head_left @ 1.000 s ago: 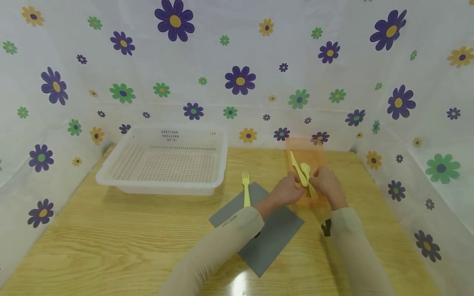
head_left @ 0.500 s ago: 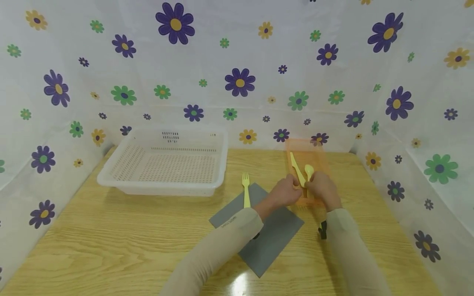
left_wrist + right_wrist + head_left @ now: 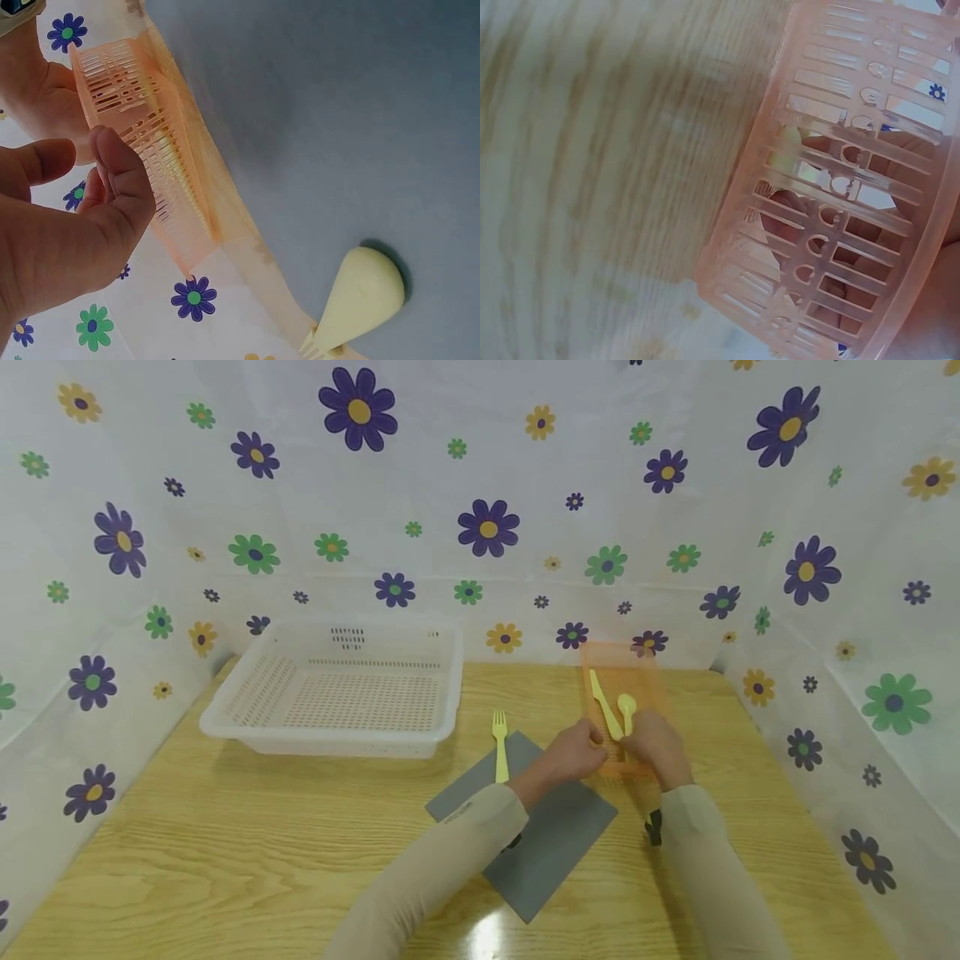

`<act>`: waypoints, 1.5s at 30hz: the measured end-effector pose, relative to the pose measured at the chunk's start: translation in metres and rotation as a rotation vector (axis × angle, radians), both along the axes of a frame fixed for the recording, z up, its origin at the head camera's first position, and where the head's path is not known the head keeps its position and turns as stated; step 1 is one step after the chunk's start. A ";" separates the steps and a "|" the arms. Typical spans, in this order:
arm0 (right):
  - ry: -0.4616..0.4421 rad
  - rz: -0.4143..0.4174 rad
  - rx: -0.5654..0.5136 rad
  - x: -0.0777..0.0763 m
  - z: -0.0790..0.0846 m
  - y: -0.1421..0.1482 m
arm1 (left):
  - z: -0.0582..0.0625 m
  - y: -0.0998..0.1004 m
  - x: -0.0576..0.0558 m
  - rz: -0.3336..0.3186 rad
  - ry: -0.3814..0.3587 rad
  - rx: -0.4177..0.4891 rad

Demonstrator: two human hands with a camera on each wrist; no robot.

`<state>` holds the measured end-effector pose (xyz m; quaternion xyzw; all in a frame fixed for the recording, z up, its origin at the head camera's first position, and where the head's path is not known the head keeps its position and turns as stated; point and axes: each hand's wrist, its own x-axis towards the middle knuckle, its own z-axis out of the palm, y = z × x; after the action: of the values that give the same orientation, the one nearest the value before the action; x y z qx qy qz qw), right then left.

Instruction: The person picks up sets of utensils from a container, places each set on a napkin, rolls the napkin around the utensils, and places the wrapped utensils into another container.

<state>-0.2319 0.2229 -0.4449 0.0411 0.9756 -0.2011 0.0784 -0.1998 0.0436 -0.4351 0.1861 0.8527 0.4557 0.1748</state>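
A narrow orange slotted basket [image 3: 615,647] stands at the right of the table, holding a yellow plastic knife [image 3: 605,706] and a yellow spoon [image 3: 627,703]. Inside it, my right hand [image 3: 658,745] pinches the spoon by its handle, bowl pointing away from me. The basket's wall [image 3: 817,97] partly covers those fingers in the right wrist view. My left hand [image 3: 576,753] hovers at the basket's near left side. In the left wrist view its thumb stands apart from the bent fingers [image 3: 124,161], and nothing lies between them.
A yellow fork [image 3: 500,745] lies with its handle on a grey sheet [image 3: 558,843], tines beyond the edge, left of the hands. The large white perforated basket [image 3: 337,745] stands at the back left. Flowered cloth [image 3: 420,460] encloses the table's back and sides.
The spoon has turned straighter and shifted slightly right, away from the knife, with my right hand on its handle. My left hand has drawn back a little from the knife, to the left.
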 end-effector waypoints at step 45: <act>0.277 -0.200 -0.426 0.011 0.002 0.003 | 0.005 0.003 0.021 -0.102 0.014 -0.067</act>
<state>-0.2205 0.2256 -0.4428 0.0921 0.9039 -0.4120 -0.0690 -0.1786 0.0468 -0.4304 0.2267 0.8580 0.4162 0.1981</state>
